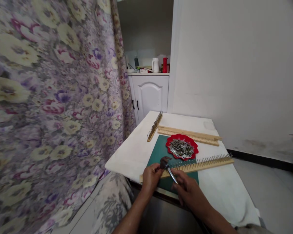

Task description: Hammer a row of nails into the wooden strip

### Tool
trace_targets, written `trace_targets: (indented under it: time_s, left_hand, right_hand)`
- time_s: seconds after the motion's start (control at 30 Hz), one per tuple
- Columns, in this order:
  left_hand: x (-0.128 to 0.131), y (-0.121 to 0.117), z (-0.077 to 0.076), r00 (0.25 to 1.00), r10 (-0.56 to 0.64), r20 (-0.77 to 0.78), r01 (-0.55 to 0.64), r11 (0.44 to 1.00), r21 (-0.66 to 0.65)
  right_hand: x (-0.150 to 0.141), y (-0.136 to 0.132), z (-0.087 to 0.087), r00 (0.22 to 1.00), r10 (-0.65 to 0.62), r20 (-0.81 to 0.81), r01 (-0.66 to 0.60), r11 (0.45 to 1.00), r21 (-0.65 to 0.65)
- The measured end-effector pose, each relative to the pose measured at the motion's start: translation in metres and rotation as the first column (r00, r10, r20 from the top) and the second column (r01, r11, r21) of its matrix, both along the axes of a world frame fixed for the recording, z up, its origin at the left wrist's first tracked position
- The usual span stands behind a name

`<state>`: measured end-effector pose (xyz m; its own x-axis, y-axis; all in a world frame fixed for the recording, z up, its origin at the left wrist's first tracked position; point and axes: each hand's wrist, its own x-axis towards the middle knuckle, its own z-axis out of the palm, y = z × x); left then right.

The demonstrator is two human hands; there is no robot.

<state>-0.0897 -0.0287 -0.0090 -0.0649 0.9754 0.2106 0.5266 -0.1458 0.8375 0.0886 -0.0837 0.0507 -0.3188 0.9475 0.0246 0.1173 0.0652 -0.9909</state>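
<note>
My right hand [189, 190] is wrapped round the metal shaft of a hammer [172, 175], whose dark head is over the near wooden strip [192, 168]. Along that strip stands a row of nails, some leaning. Close beside the hammer head, my left hand [151, 178] has its fingers pinched together at the strip's left part. Whatever sits between those fingertips is hidden. Under the strip lies a green mat [158, 149]. Just beyond, a red scalloped dish [168, 146] holds a heap of loose nails [182, 148].
Another nail-studded strip [155, 126] stands at the table's far left. Behind the dish lie wooden strips [188, 132] with holes. A white cloth covers the table [217, 191]. A floral curtain [63, 97] hangs at left, a white cabinet [151, 94] behind, a wall [234, 65] at right.
</note>
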Motion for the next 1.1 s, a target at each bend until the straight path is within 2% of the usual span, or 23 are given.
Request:
trace_targets:
  time_s: [0.23, 0.6, 0.77, 1.1]
  left_hand:
    - [0.000, -0.002, 0.005, 1.000, 0.012, 0.003, -0.012, 1.000, -0.008]
    - [-0.001, -0.002, 0.002, 0.999, 0.017, 0.032, -0.016, 0.999, -0.031]
    - [-0.001, -0.003, 0.003, 1.000, 0.014, 0.000, -0.014, 0.999, -0.030]
    - [0.000, -0.001, 0.004, 0.999, 0.006, -0.036, -0.006, 1.000, 0.011]
  right_hand:
    - [0.006, 0.000, 0.009, 0.996, -0.048, -0.079, 0.042, 0.996, -0.079]
    - [0.015, 0.004, 0.007, 0.988, -0.096, -0.118, 0.087, 0.993, -0.074]
    - [0.010, 0.001, 0.007, 0.990, -0.080, -0.119, 0.068, 0.992, -0.107]
    - [0.000, 0.000, 0.003, 0.994, -0.041, -0.100, 0.033, 0.996, -0.081]
